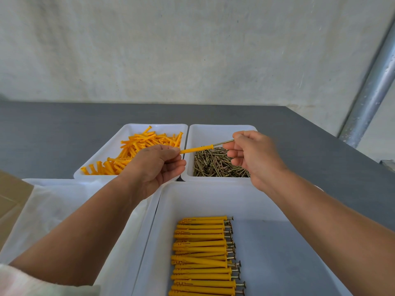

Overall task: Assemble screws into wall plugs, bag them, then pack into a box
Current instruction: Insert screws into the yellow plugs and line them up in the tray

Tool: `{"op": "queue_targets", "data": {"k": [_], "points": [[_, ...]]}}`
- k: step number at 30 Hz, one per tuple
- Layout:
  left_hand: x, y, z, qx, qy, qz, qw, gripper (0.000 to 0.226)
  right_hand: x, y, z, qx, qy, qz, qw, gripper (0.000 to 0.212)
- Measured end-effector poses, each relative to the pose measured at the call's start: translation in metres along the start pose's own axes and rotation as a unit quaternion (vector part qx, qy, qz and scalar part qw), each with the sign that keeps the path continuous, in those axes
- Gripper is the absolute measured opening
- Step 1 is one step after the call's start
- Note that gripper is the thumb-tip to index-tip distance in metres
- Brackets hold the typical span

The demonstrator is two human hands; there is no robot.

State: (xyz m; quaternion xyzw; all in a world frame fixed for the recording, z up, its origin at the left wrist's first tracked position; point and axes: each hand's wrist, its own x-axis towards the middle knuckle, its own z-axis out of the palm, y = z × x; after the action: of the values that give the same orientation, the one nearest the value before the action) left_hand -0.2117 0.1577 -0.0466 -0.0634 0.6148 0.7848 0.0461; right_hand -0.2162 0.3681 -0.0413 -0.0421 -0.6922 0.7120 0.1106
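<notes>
The tip of one yellow wall plug (196, 149) is hidden in the pinching fingers of the left hand (157, 165); the head of one screw (223, 143), entered at the plug's collar, is covered by the gripping fingertips of the slightly blurred right hand (254, 154); the pair is held level above the screw tray (213, 128). A cardboard box (12, 195) is cut off at the left edge; pale contents of the left tray (53, 182) cannot be made out. Four white trays are seen on the grey table (64, 124); the loose plugs (136, 146) and loose screws (218, 163) are past counting; about fifteen assembled plugs (203, 253) are rowed in the near tray (213, 195), the row clipped at the bottom.
</notes>
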Motion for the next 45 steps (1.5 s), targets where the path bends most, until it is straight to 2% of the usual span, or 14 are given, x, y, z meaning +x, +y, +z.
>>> {"op": "queue_targets", "data": {"k": [9, 15, 19, 26, 31, 34, 37, 40, 42, 45], "points": [[-0.003, 0.002, 0.002, -0.005, -0.005, 0.001, 1.000, 0.010, -0.008, 0.000, 0.004, -0.025, -0.051, 0.026, 0.998, 0.011], [-0.004, 0.001, 0.001, 0.014, -0.004, 0.005, 1.000, 0.009, -0.011, -0.002, 0.004, -0.108, -0.075, 0.022, 0.991, 0.009], [-0.004, 0.001, 0.001, 0.030, -0.006, 0.010, 0.999, 0.008, -0.014, -0.003, 0.005, -0.155, -0.105, 0.007, 0.982, 0.020], [-0.004, 0.001, 0.000, 0.049, -0.003, 0.015, 0.999, 0.009, -0.020, -0.005, 0.005, -0.271, -0.138, -0.045, 0.952, 0.021], [-0.004, 0.003, -0.001, 0.074, -0.003, 0.020, 0.997, 0.008, -0.025, -0.014, 0.003, -0.393, -0.166, -0.097, 0.899, 0.004], [-0.002, 0.006, -0.002, 0.098, 0.025, 0.037, 0.994, 0.010, -0.027, -0.022, 0.000, -0.428, -0.211, -0.068, 0.876, 0.005], [0.002, 0.012, -0.008, 0.097, 0.073, 0.055, 0.991, 0.014, -0.029, -0.029, -0.005, -0.473, -0.268, -0.043, 0.838, 0.005], [0.007, 0.015, -0.020, 0.092, 0.119, 0.066, 0.986, 0.014, -0.036, -0.034, -0.008, -0.523, -0.338, -0.006, 0.782, 0.003], [0.010, 0.014, -0.028, 0.098, 0.145, 0.076, 0.982, 0.014, -0.041, -0.033, -0.007, -0.569, -0.373, 0.018, 0.733, 0.006], [0.016, 0.012, -0.037, 0.177, 0.203, 0.117, 0.956, 0.016, -0.048, -0.023, 0.000, -0.639, -0.394, 0.035, 0.660, 0.013]]}}
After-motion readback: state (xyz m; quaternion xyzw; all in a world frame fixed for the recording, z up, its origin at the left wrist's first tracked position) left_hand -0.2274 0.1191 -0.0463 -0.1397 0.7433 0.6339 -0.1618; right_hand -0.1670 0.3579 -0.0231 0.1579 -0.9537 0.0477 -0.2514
